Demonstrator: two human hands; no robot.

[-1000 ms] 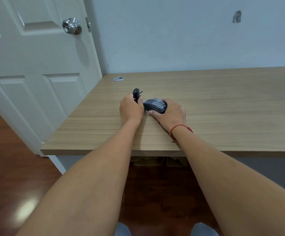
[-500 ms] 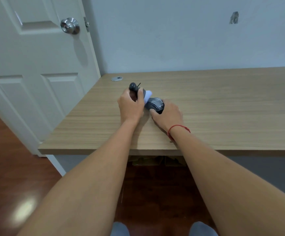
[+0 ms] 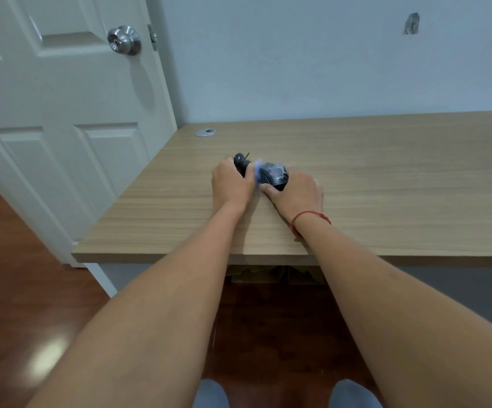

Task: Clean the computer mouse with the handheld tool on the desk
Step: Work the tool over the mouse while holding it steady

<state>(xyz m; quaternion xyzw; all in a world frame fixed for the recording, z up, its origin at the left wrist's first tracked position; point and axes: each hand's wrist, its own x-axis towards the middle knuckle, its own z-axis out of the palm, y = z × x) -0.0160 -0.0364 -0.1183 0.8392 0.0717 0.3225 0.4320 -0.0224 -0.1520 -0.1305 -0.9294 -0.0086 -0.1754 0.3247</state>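
Note:
A dark grey computer mouse (image 3: 275,175) with pale lettering sits on the wooden desk (image 3: 386,184), near its left part. My right hand (image 3: 296,191) grips the mouse from the right and front, a red string around the wrist. My left hand (image 3: 231,184) is closed around a black handheld tool (image 3: 240,162), whose rounded end sticks out above the fist. The tool's pale bluish head (image 3: 258,170) is blurred and lies against the mouse's left side.
A round metal grommet (image 3: 205,132) lies at the desk's far left corner. A white panel door (image 3: 62,113) with a steel knob (image 3: 124,40) stands left of the desk. Cardboard boxes (image 3: 271,273) sit under the desk, on a dark wooden floor.
The tool's black end rose out of my left fist, then dipped slightly. Its pale head came into view and now sweeps, blurred, over the mouse's left side. My right hand stayed put.

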